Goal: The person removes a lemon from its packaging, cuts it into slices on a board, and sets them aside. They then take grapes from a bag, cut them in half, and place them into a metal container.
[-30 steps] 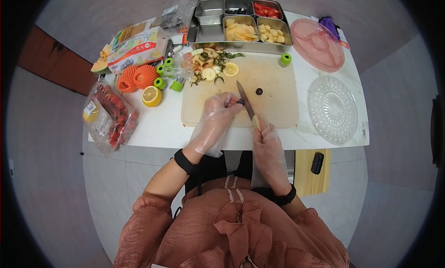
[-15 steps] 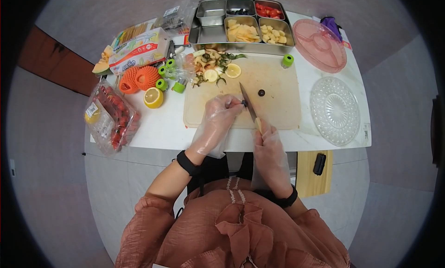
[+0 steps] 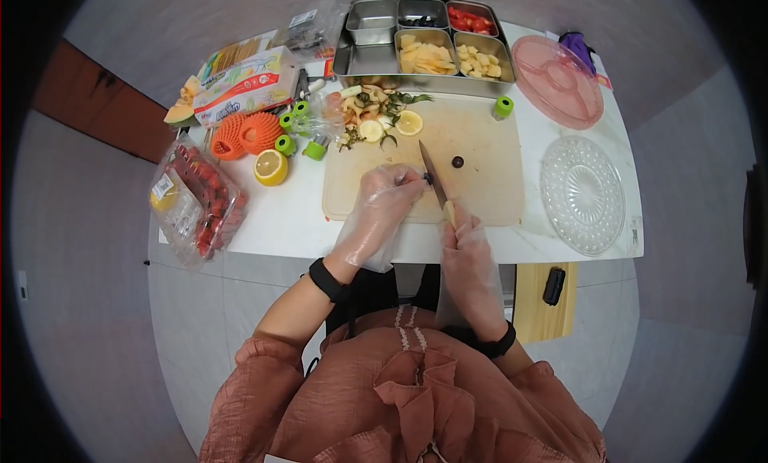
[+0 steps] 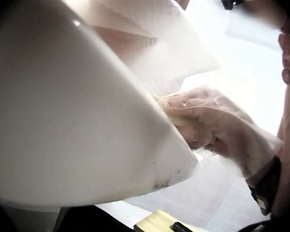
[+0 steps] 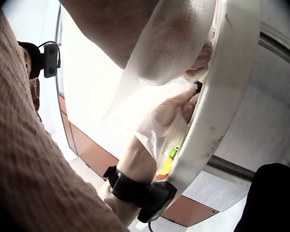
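Both hands wear clear plastic gloves. In the head view my left hand pinches a small dark grape over the cutting board. The right wrist view shows this grape at the left hand's fingertips. My right hand grips a knife by its pale handle, the blade pointing away from me and right beside the held grape. Another dark grape lies on the board, right of the blade. The left wrist view shows my right hand curled round the handle.
Peelings and a lemon slice lie on the board's far side. Behind it stands a steel tray of cut fruit. Left are a half lemon and a strawberry box; right, a glass plate and a pink divided dish.
The whole scene has shifted slightly right in the head view. Both hands keep nearly the same place over the board, with the knife still beside the held grape.
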The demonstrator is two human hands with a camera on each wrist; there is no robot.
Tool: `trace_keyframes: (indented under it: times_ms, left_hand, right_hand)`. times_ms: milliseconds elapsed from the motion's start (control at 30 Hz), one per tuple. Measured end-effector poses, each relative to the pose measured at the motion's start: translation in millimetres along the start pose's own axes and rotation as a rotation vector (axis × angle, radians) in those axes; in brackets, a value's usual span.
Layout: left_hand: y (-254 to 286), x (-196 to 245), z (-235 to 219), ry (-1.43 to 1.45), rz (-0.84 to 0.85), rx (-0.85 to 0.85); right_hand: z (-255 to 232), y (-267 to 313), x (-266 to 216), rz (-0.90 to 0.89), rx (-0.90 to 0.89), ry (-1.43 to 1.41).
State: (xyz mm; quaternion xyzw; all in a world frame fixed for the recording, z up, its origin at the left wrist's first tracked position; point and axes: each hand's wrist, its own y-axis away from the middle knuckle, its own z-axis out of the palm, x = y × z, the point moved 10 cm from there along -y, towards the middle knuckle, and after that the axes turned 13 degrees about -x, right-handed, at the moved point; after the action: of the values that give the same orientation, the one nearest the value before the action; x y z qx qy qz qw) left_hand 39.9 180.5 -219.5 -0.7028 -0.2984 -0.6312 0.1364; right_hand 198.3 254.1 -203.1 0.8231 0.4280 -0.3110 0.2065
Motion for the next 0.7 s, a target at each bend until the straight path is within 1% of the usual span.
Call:
trace_keyframes:
  times_ms: [67, 133, 167, 233, 267, 333, 367, 433, 567, 633, 700]
  left_hand:
    - [-0.5, -5.5, -0.1, -0.001, -0.024, 0.002]
    - [-2.8, -6.4, -0.8, -0.075, 0.045, 0.007]
    - [-2.4, -6.1, -2.3, -0.075, 0.043, 0.009]
    - [-2.7, -9.4, 1.4, -0.052, -0.003, -0.064]
    - [-2.9, -11.1, 2.1, -0.052, -0.003, -0.061]
    - [-2.5, -5.2, -0.6, -0.003, 0.123, 0.010]
    - [-2.8, -6.1, -1.6, -0.002, 0.123, 0.011]
    - [-5.2, -12.8, 1.8, 0.030, 0.070, -0.053]
    - [-4.7, -11.3, 1.9, 0.000, 0.055, -0.040]
    - [-4.5, -11.3, -1.2, -0.005, 0.068, 0.017]
    - [-2.3, -7.9, -0.5, 0.017, 0.053, 0.012]
  right_hand:
    - [-2.2, 1.8, -2.3, -0.019, 0.011, -0.009]
    - [-2.8, 3.5, -4.0, -0.038, 0.021, -0.018]
    - [-2.2, 4.1, -2.9, -0.033, 0.024, -0.028]
    - [-1.5, 4.4, -2.6, -0.030, 0.024, -0.038]
    - [-1.2, 4.1, -2.2, -0.022, 0.018, -0.036]
    - [-0.6, 3.4, -1.3, -0.016, 0.012, -0.032]
    - [0.2, 2.9, -0.5, -0.014, 0.010, -0.031]
    - [0.4, 2.3, -0.4, -0.014, 0.006, -0.030]
    - [1.1, 0.5, -1.3, -0.005, 0.001, -0.012]
    - [0.6, -0.7, -2.8, -0.005, 0.011, -0.005]
    - [1.7, -2.0, -3.5, 0.007, -0.007, -0.006]
